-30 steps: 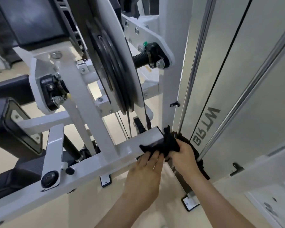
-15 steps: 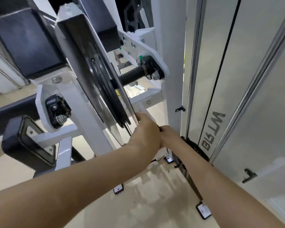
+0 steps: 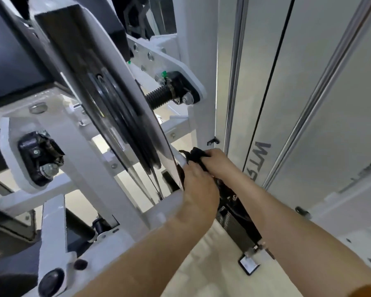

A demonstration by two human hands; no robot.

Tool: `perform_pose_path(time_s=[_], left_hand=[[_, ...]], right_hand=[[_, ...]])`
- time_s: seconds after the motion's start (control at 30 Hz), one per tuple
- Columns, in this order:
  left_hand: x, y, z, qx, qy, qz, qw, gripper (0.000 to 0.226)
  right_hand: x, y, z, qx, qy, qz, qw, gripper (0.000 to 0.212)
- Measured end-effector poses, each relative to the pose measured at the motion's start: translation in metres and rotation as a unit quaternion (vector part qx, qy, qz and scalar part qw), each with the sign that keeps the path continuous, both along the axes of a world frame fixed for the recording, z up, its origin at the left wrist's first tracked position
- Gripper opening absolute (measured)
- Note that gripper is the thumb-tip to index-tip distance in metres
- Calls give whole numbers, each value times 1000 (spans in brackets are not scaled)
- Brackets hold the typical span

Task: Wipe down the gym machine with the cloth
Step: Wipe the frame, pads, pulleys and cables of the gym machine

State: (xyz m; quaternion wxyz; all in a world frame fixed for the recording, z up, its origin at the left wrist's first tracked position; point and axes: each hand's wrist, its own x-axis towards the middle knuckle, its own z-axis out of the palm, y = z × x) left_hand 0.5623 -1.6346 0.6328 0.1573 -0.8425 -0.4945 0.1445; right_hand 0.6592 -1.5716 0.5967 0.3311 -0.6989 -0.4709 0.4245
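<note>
A white gym machine with a large black pulley wheel and cables fills the left and centre. A small black cloth sits bunched at the lower edge of the pulley's white guard plate, beside the upright post. My right hand grips the cloth from the right. My left hand lies just below it against the guard edge and the white crossbar, its fingers on the cloth's lower part; how firmly it holds is hidden.
A white shroud panel with silver guide rails and a black cable stands at the right. Black padded parts sit upper left. A black foot strap and base plate lie on the beige floor below my arms.
The cloth has come back into sight above my hands. My right hand has shifted up and right along the guard edge; the view has moved closer to the pulley.
</note>
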Motion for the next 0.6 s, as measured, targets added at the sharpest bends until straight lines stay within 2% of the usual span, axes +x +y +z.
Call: perform_pose_path(time_s=[0.07,0.13,0.23,0.33,0.37,0.43,0.5,0.6], left_hand=[[8,3,0,10,-62,-6,998,51],[15,-1,-11,-23,-70,-11,997,55],[9,-3,-34,-54,-62,-40,996,53],[-1,-7,-39,-94,-44,-166,981,23],[-3,-5,-37,-106,-38,-181,977,27],[-4,2,-38,-112,-8,-193,975,27],[1,14,-37,-178,-4,-186,966,13],[9,34,-41,-166,-44,-158,972,12]], right_hand=[[17,3,2,22,27,-51,998,24],[20,6,2,45,41,-59,996,27],[10,25,-1,72,15,12,997,38],[-12,42,-16,11,-18,172,985,34],[-17,47,-22,-12,-32,201,979,33],[-21,59,-27,-31,-79,219,972,33],[-27,73,-27,-24,-124,219,968,31],[-43,97,-26,-31,-101,201,974,23]])
